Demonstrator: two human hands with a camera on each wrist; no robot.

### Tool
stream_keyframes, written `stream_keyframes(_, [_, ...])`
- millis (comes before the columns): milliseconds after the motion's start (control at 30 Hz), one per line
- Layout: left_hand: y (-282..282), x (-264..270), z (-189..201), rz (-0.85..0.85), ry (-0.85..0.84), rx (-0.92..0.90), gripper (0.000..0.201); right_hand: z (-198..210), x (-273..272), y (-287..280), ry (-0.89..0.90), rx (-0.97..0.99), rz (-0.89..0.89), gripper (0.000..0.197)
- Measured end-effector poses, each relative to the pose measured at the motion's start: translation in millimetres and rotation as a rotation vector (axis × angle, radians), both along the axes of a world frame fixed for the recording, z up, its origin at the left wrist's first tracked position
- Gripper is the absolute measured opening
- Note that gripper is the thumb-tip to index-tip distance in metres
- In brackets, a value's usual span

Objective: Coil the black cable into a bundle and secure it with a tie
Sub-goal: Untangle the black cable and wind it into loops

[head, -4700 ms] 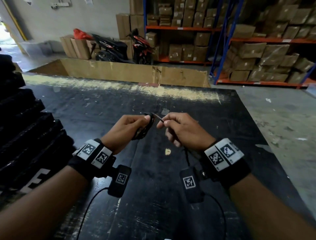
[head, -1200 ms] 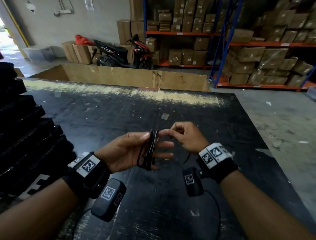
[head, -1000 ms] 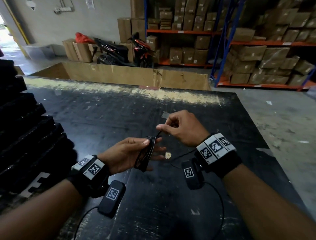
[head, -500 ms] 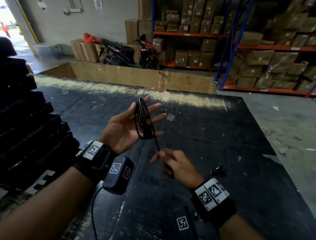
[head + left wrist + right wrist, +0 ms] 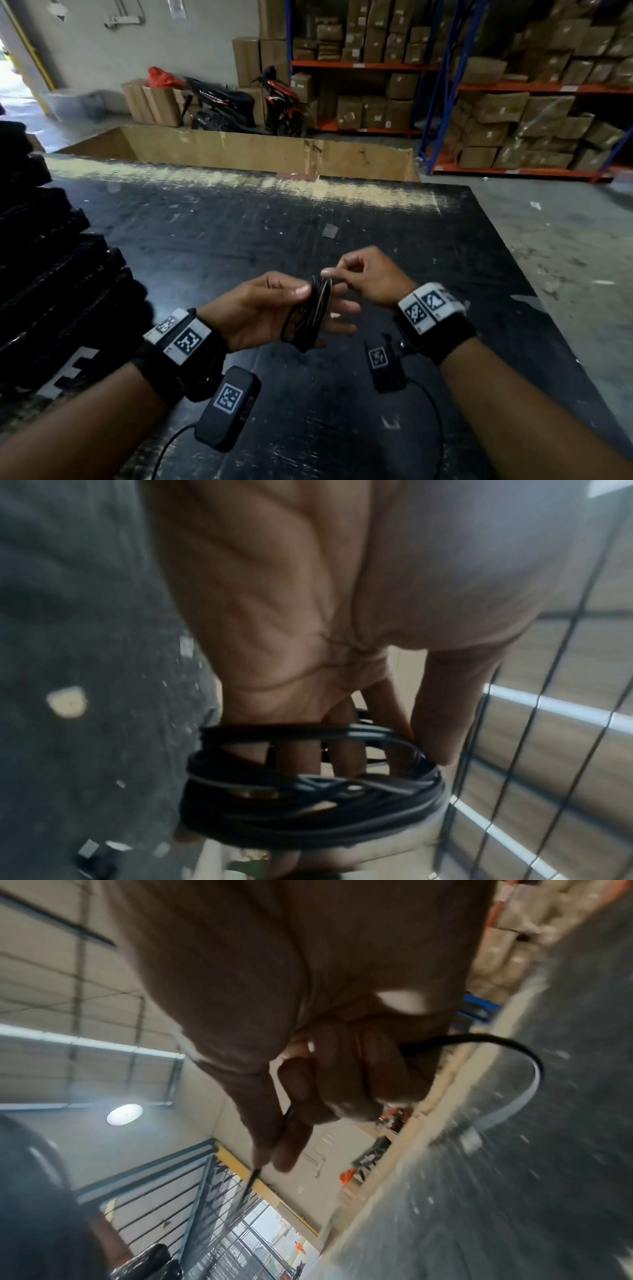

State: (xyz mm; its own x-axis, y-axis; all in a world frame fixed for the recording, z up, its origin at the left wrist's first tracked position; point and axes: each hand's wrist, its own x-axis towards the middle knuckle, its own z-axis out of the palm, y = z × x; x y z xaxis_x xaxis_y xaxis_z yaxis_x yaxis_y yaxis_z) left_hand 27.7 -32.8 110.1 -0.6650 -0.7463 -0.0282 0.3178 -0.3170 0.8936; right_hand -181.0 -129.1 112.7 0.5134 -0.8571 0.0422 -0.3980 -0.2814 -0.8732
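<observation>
The black cable is wound in several loops around the straight fingers of my left hand, with the thumb pressing the loops from the near side. In the left wrist view the coil circles the fingers below the palm. My right hand sits just right of the coil's top and pinches the loose cable strand between thumb and forefinger. A short curve of the strand sticks out behind its curled fingers. No separate tie shows.
The hands hover over a scuffed black tabletop. A stack of black foam pieces fills the left side. A long cardboard box lies past the far edge. Shelves of cartons and a motorbike stand behind.
My left hand, raised half a second ago, has come back down with the coil. My right hand has risen from below to the coil's top, bringing the strand around the loops.
</observation>
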Motion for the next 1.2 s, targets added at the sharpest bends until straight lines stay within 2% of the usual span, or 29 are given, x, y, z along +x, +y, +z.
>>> stream_keyframes(133, [0,5,-13,0.163,-0.191,0.007,0.048,45,-2,5,0.189,-0.175,0.025,0.032])
stream_keyframes(300, [-6,8,-24,0.42,-0.279,0.045,0.042,60,5,30,0.218,-0.299,0.035,0.027])
stream_keyframes(400, [-12,8,-23,0.574,-0.195,0.071,0.037,50,9,47,0.074,-0.293,0.044,0.022])
stream_keyframes(533, [-23,7,-9,0.691,0.022,0.126,0.043,7,20,69,-0.271,-0.061,0.075,0.026])
stream_keyframes(633, [-27,7,4,0.671,0.184,0.14,0.046,-28,25,79,-0.386,0.072,0.102,0.028])
stream_keyframes(833, [-21,-4,24,0.544,0.33,0.122,0.049,-70,15,66,-0.393,0.148,0.0,0.03])
stream_keyframes(967, [-17,-7,25,0.488,0.374,0.147,0.048,-72,3,56,-0.391,0.203,0.058,0.026])
stream_keyframes(1133, [-7,-3,15,0.231,0.317,0.209,0.051,-62,-9,37,-0.35,0.16,0.037,0.012])
stream_keyframes(1200, [-3,-3,10,0.161,0.294,0.233,0.051,-50,-14,31,-0.356,0.156,0.02,0.012])
